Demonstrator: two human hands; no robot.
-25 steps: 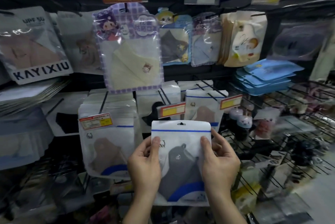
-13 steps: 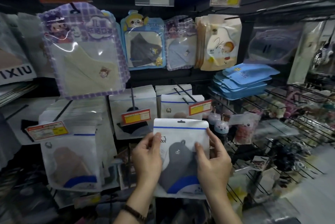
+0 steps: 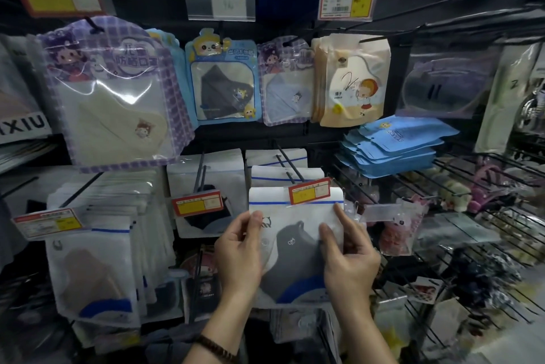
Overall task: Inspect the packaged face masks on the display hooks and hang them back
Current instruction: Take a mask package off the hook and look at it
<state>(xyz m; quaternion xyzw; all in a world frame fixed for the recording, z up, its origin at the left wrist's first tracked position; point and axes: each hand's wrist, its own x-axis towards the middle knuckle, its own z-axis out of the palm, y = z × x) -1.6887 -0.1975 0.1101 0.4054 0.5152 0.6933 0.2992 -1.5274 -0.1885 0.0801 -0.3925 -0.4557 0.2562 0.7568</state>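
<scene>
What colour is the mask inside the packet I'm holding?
Dark grey; the mask shows through its white packet in the head view.

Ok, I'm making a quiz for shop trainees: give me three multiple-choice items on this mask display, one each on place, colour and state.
1. Where is the stack of flat blue packets relative to the held white plastic pouch? A upper right; B lower left; C directly beneath.
2. The fabric mask inside that pouch is: A pink; B dark grey; C yellow.
3. The pouch is: A hanging free; B gripped by one hand; C gripped by both hands.
Key: 1A, packets lie up and right; 2B, grey shows through; 3C, left hand and right hand each grip a side.
</scene>
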